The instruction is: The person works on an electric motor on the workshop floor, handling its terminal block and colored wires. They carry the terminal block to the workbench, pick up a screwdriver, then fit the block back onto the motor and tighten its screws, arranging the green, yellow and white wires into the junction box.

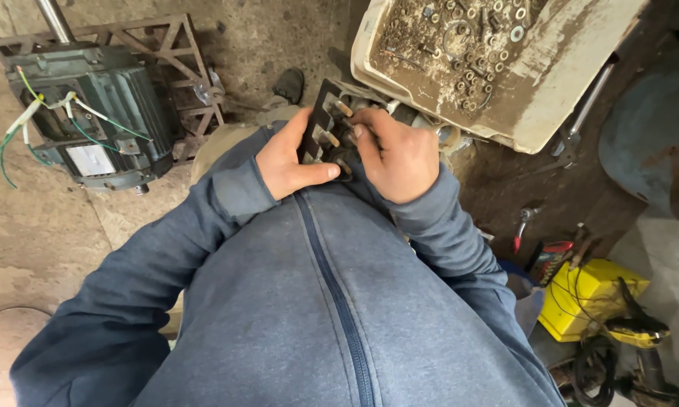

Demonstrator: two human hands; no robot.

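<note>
A small black terminal block [326, 124] with brass studs is held in front of my chest. My left hand [288, 158] grips its left edge, thumb pressed across the lower part. My right hand [398, 153] closes over its right side, fingertips on the studs. Both arms wear blue zip-up jacket sleeves. The lower right part of the block is hidden under my fingers.
A green electric motor [102, 113] with loose green and white wires lies on the concrete floor at the left, against a metal frame [181, 53]. A dirty white tray [505, 60] of washers and nuts sits at the upper right. Red-handled pliers [521, 226] and a yellow meter [588, 298] lie at the right.
</note>
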